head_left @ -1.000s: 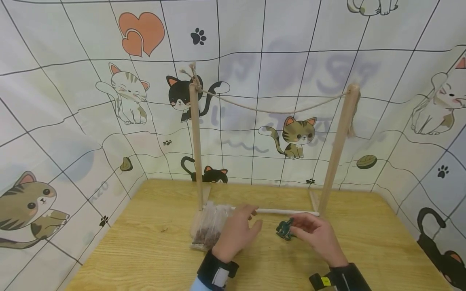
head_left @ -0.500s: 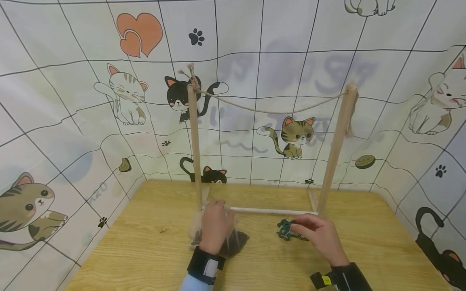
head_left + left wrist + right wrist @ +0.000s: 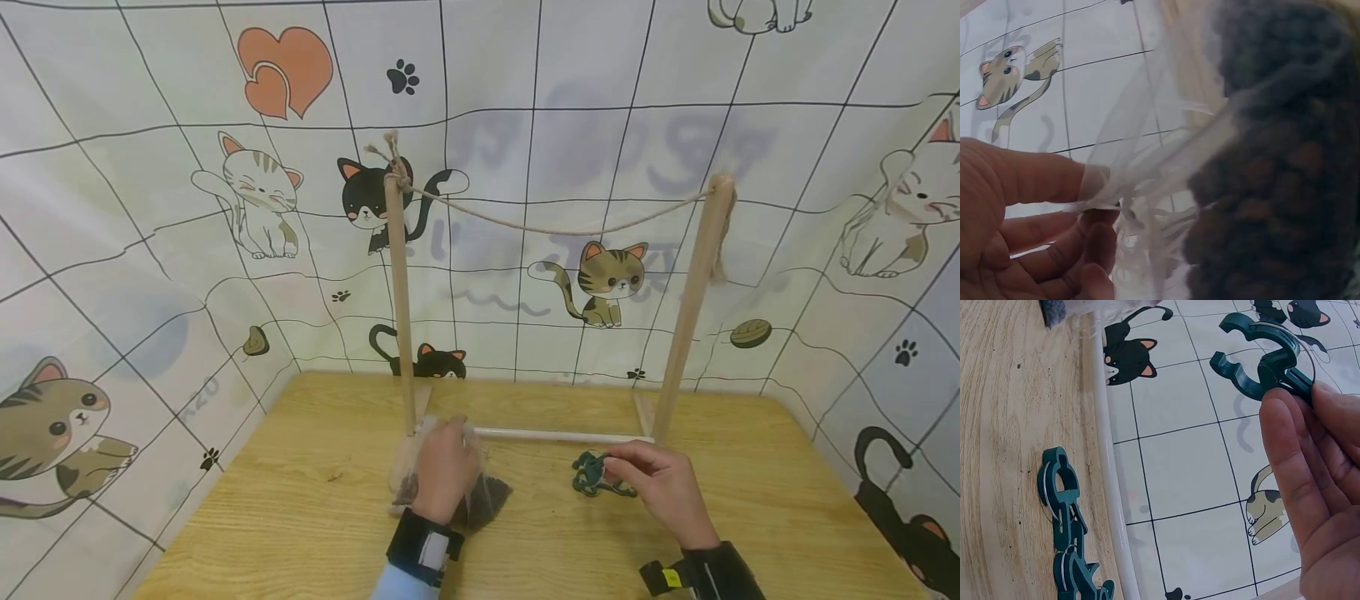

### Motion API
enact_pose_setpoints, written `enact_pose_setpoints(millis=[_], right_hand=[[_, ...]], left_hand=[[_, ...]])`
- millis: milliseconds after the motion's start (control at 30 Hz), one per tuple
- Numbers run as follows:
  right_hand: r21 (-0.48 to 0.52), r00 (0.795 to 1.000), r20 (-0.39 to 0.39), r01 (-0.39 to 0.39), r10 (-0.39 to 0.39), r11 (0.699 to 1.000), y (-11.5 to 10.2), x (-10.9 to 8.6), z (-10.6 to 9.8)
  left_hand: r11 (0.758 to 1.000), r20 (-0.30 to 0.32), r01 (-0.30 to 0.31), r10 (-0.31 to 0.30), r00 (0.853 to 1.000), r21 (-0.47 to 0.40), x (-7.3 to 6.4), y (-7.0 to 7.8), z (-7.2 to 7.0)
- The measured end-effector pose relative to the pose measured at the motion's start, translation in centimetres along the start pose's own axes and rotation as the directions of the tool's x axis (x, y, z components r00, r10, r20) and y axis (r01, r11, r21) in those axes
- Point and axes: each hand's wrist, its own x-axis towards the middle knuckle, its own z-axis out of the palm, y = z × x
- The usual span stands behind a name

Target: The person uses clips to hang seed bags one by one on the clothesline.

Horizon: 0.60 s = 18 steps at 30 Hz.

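My left hand (image 3: pixel 447 473) pinches the top of a clear plastic bag (image 3: pixel 483 500) between thumb and fingers, near the foot of the left post. Dark, rounded pellets fill this bag (image 3: pixel 1266 206) in the left wrist view. A second bag (image 3: pixel 405 490) lies to its left, partly behind the hand. My right hand (image 3: pixel 666 487) squeezes a green plastic clothespin (image 3: pixel 1272 359) by its handles, its jaws spread apart with nothing in them. Other green clothespins (image 3: pixel 1063 506) lie on the table just below it.
A wooden frame stands behind the hands, with a left post (image 3: pixel 401 308), a right post (image 3: pixel 693 308) and a white bar (image 3: pixel 555 434) low between them. A slack rope (image 3: pixel 555 230) joins the post tops. The wooden table (image 3: pixel 285 492) backs onto a cat-print cloth (image 3: pixel 495 67).
My left hand has moved left and taken hold of a bag's top; that bag's lower end has swung right, away from the other. My right hand has stayed nearly still with its clothespin.
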Motion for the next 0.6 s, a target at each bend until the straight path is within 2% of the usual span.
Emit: enact_pose_setpoints(millis=[267,400,600], right_hand=[[-0.012,1.000,-0.015,0.004,-0.004,1.000,-0.3,0.0,-0.3],[-0.010,0.999,-0.028,-0.019,0.019,1.000,-0.5,0.1,-0.6],[0.014,0.995,-0.064,-0.078,0.078,0.997,-0.4,0.2,-0.9]], left_hand=[[0.991,0.108,-0.026,0.040,0.993,-0.128,0.4,0.8,-1.6],[0.987,0.130,-0.048,0.068,0.989,-0.153,0.5,1.5,-2.3],[0.975,0.179,-0.036,0.077,0.981,-0.220,0.2,2.3,-3.1]])
